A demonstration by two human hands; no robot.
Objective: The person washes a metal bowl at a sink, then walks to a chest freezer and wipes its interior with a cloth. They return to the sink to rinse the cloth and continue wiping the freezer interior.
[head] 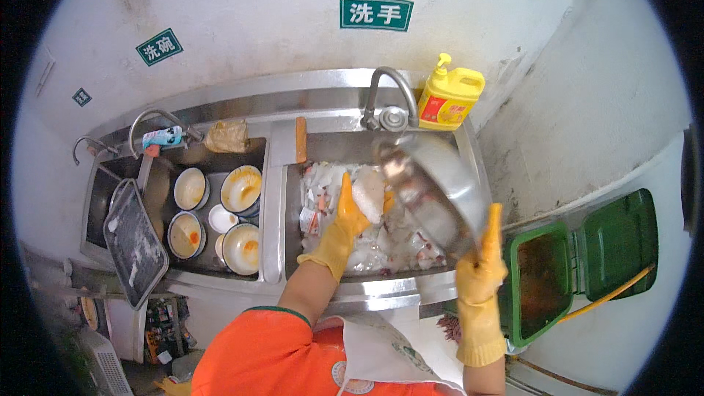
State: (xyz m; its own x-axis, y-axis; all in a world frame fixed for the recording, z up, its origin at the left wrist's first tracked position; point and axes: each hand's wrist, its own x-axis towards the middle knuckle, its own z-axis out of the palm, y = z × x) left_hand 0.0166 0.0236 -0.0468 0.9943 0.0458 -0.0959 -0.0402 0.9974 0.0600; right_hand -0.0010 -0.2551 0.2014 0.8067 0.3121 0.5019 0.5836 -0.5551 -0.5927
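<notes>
Over the right basin of a stainless steel sink, my right hand, in a yellow rubber glove, grips the rim of a large metal bowl. The bowl is tilted on its side and blurred. My left hand, gloved alike, is at a whitish translucent chunk; its fingers are partly hidden, so its hold on the chunk is unclear. Below both hands, the basin is filled with ice-like pieces, mixed with pinkish bits and scraps of packaging.
Soiled bowls stand in the middle basin, beside a dirty black tray. A cleaver lies across the divider. Behind are a curved faucet and a yellow pump bottle. An open green bin stands at right, a stick leaning there.
</notes>
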